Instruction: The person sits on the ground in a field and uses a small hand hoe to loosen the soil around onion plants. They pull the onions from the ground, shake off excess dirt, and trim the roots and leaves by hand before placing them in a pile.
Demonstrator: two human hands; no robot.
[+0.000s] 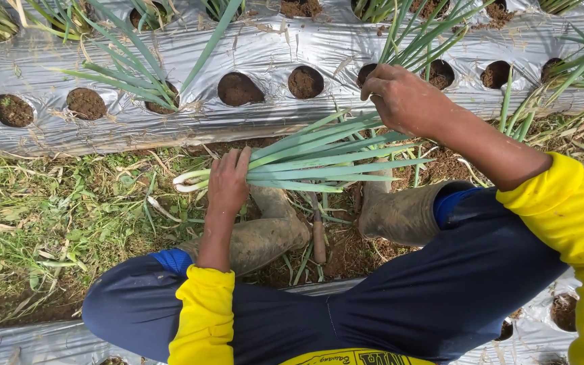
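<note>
Your left hand closes its fingers on the white stalk ends of the bundle of long green spring onions, lying across your knees. Keep those ends level. Your right hand, at one o'clock, pinches the leaves. No packages or labels; beyond, silver plastic mulch sheet with round soil holes.
</note>
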